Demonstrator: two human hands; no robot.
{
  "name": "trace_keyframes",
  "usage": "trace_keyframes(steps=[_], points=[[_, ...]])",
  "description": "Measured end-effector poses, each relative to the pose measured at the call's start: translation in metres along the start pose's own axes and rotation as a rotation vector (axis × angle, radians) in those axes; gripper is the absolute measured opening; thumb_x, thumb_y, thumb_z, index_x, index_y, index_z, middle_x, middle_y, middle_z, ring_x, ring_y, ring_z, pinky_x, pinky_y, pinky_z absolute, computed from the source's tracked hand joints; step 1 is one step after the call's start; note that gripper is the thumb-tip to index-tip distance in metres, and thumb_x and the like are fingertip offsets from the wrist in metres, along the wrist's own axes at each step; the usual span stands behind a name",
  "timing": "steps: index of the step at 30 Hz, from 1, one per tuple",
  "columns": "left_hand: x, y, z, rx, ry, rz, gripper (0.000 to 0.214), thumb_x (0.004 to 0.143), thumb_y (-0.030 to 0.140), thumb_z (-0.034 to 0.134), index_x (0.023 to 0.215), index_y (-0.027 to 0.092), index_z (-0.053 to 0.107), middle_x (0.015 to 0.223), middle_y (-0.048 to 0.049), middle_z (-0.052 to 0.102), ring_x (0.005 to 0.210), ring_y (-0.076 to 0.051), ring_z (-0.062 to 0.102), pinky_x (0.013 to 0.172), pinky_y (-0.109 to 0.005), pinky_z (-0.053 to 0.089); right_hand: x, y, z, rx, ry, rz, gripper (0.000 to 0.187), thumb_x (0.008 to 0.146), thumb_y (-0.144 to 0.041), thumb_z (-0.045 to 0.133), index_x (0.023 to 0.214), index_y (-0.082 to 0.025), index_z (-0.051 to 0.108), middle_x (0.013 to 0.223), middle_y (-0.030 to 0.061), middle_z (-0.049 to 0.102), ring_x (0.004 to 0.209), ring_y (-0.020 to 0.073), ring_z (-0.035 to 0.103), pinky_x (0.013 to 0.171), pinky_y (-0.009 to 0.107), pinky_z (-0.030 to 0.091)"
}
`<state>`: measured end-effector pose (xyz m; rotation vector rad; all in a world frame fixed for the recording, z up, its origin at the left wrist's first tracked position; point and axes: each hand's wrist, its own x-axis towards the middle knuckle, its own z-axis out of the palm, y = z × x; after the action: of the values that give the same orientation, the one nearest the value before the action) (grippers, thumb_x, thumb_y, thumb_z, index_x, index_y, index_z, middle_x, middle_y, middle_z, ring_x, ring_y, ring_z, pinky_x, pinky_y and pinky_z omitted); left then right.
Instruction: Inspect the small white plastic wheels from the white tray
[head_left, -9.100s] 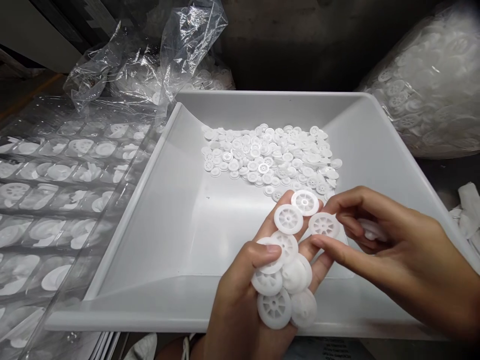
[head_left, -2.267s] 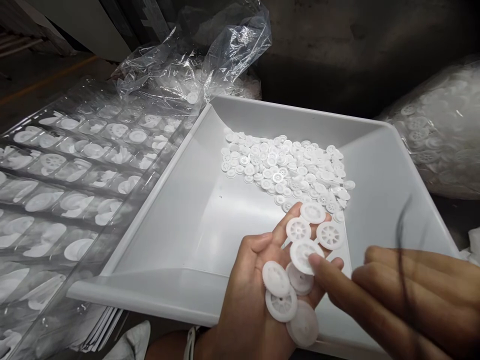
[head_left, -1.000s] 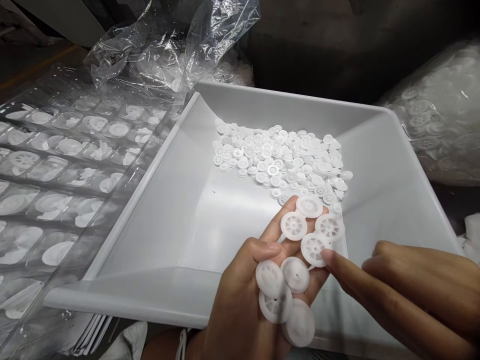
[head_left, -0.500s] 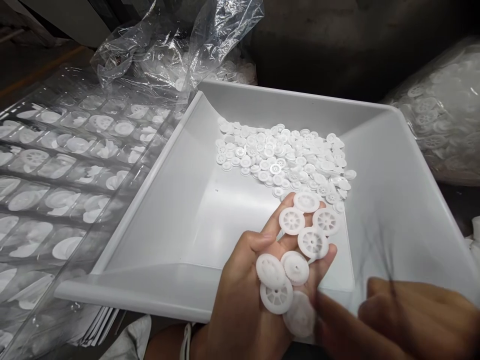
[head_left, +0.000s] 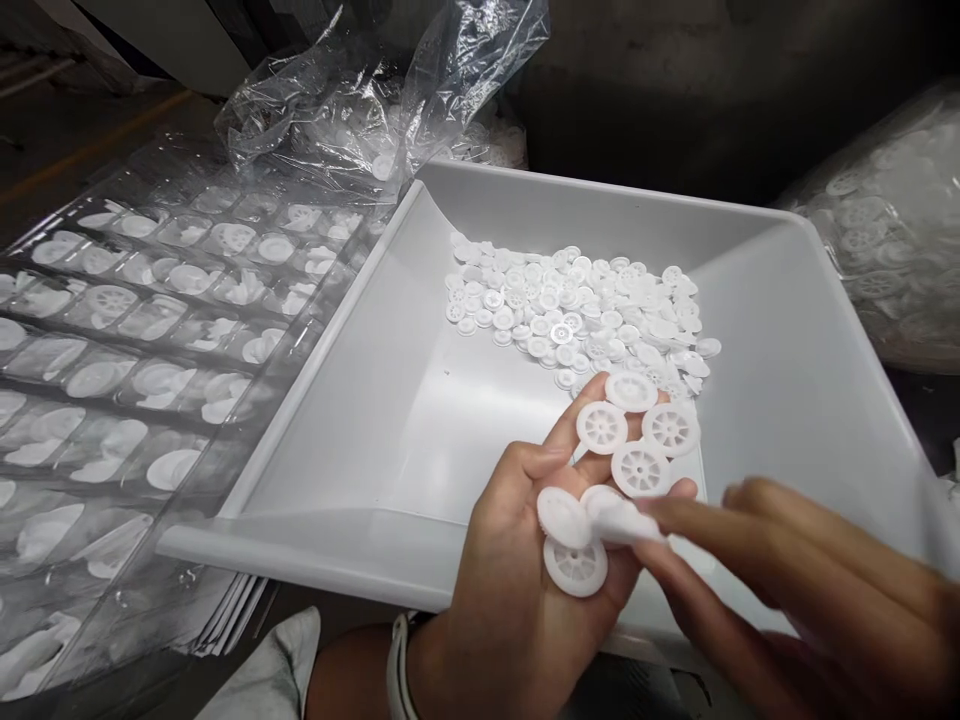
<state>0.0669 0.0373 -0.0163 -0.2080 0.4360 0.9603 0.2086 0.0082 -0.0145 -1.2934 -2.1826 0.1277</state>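
A wide white plastic tray [head_left: 570,195] with sloped walls and a flat, raised front lip carried the parts. Small white plastic spoked wheels [head_left: 570,310] lay on it in a loose, mostly single-layer heap toward the back wall, spreading to the right, with a few lying apart at the edge. Clear plastic blister sheets [head_left: 150,340] holding rows of white wheels lay just beside its left wall.

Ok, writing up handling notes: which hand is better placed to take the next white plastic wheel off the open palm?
Right hand, probably: its fingers are on one white plastic wheel, while the left hand lies open beneath the others.
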Motion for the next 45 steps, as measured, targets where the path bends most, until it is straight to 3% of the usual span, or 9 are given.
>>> trace_keyframes(steps=[5, 10, 15, 20, 22, 27, 34, 39, 45], points=[[-0.001, 0.001, 0.004, 0.011, -0.040, -0.073, 0.052, 0.089, 0.030, 0.037, 0.140, 0.020, 0.048, 0.110, -0.0059, 0.071, 0.123, -0.021, 0.057, 0.113, -0.035, 0.032, 0.032, -0.006, 0.002, -0.113, -0.089, -0.061, 0.021, 0.099, -0.028, 0.046, 0.087, -0.022, 0.062, 0.070, -0.0023, 0.056, 0.048, 0.0111, 0.052, 0.038, 0.029, 0.029], [-0.005, -0.001, 0.002, 0.037, -0.130, -0.032, 0.050, 0.091, 0.032, 0.037, 0.136, 0.017, 0.052, 0.110, -0.0068, 0.070, 0.121, -0.023, 0.057, 0.109, -0.038, 0.036, 0.032, -0.006, 0.004, -0.070, -0.062, -0.019, 0.012, 0.096, -0.025, 0.053, 0.087, -0.022, 0.061, 0.069, -0.0058, 0.054, 0.054, 0.0069, 0.054, 0.046, 0.022, 0.038], [-0.005, -0.001, -0.003, 0.019, -0.102, -0.030, 0.047, 0.092, 0.032, 0.036, 0.135, 0.022, 0.052, 0.104, -0.0054, 0.072, 0.114, -0.022, 0.062, 0.107, -0.041, 0.038, 0.029, -0.005, 0.005, -0.011, -0.009, -0.048, 0.011, 0.095, -0.029, 0.058, 0.102, -0.021, 0.061, 0.072, -0.0068, 0.059, 0.055, 0.0040, 0.057, 0.049, 0.015, 0.042], [-0.006, -0.001, -0.007, -0.002, -0.146, -0.036, 0.048, 0.090, 0.026, 0.042, 0.137, 0.023, 0.049, 0.112, -0.0057, 0.070, 0.118, -0.020, 0.060, 0.109, -0.038, 0.038, 0.027, -0.006, 0.005, -0.082, 0.010, -0.080, 0.016, 0.099, -0.030, 0.048, 0.103, -0.023, 0.062, 0.092, -0.0018, 0.065, 0.055, 0.0067, 0.059, 0.038, 0.020, 0.037], [-0.006, -0.001, -0.008, -0.002, -0.123, -0.037, 0.051, 0.088, 0.020, 0.045, 0.139, 0.023, 0.047, 0.116, -0.0056, 0.069, 0.120, -0.020, 0.059, 0.109, -0.038, 0.038, 0.028, -0.004, -0.001, -0.090, -0.023, -0.085, 0.016, 0.096, -0.024, 0.052, 0.108, -0.023, 0.063, 0.089, -0.0022, 0.063, 0.056, 0.0060, 0.058, 0.040, 0.018, 0.037], [-0.006, -0.001, -0.009, 0.035, -0.136, -0.053, 0.054, 0.085, 0.017, 0.047, 0.138, 0.016, 0.049, 0.134, -0.0118, 0.060, 0.133, -0.027, 0.048, 0.111, -0.042, 0.038, 0.037, 0.013, -0.020, -0.134, -0.061, 0.059, 0.022, 0.095, -0.038, 0.058, 0.114, -0.028, 0.064, 0.073, -0.0040, 0.055, 0.060, 0.0092, 0.053, 0.053, 0.022, 0.038], [-0.004, -0.002, -0.012, 0.028, -0.139, -0.079, 0.046, 0.090, 0.020, 0.044, 0.135, 0.018, 0.052, 0.134, -0.0091, 0.061, 0.127, -0.022, 0.054, 0.109, -0.043, 0.040, 0.046, 0.028, -0.023, -0.044, -0.250, 0.262, 0.031, 0.094, -0.059, 0.049, 0.095, -0.032, 0.064, 0.062, -0.0072, 0.054, 0.048, 0.0086, 0.046, 0.045, 0.021, 0.034], [-0.003, -0.002, -0.011, 0.016, -0.120, -0.091, 0.050, 0.090, 0.022, 0.043, 0.139, 0.018, 0.048, 0.139, -0.0115, 0.057, 0.133, -0.026, 0.049, 0.113, -0.048, 0.034, 0.042, 0.033, -0.016, 0.060, -0.195, 0.241, 0.019, 0.093, -0.050, 0.056, 0.095, -0.033, 0.064, 0.072, -0.0083, 0.061, 0.056, 0.0077, 0.055, 0.050, 0.018, 0.041], [-0.002, 0.000, -0.010, -0.011, -0.105, -0.091, 0.047, 0.090, 0.027, 0.042, 0.135, 0.016, 0.052, 0.134, -0.0124, 0.060, 0.130, -0.024, 0.051, 0.108, -0.044, 0.039, 0.035, 0.031, -0.018, -0.083, -0.068, 0.132, 0.020, 0.093, -0.049, 0.057, 0.100, -0.032, 0.064, 0.069, -0.0054, 0.053, 0.054, 0.0085, 0.047, 0.046, 0.022, 0.034]])
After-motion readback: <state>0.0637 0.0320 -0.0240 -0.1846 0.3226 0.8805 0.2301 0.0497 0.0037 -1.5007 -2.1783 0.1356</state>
